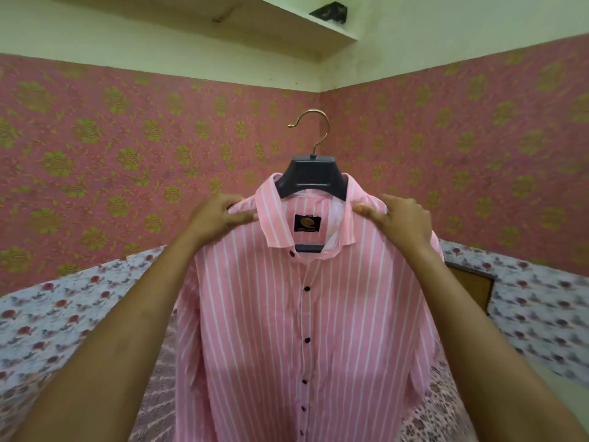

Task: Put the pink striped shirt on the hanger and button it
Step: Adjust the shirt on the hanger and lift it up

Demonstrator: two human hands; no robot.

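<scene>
Pinching the striped cotton shirt (pixel 287 330) shoulders, both hands; hanger (pixel 310 177) inside.

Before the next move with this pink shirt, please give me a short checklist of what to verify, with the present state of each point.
1. Pink striped shirt sits on the hanger: ok.
2. Left hand pinches the shoulder: ok.
3. Right hand pinches the other shoulder: ok.
4. Collar button fastened: not ok, the collar lies open.
5. Lower buttons closed: ok as far as visible.
6. Hook hung on something: not ok, it is free.
</scene>
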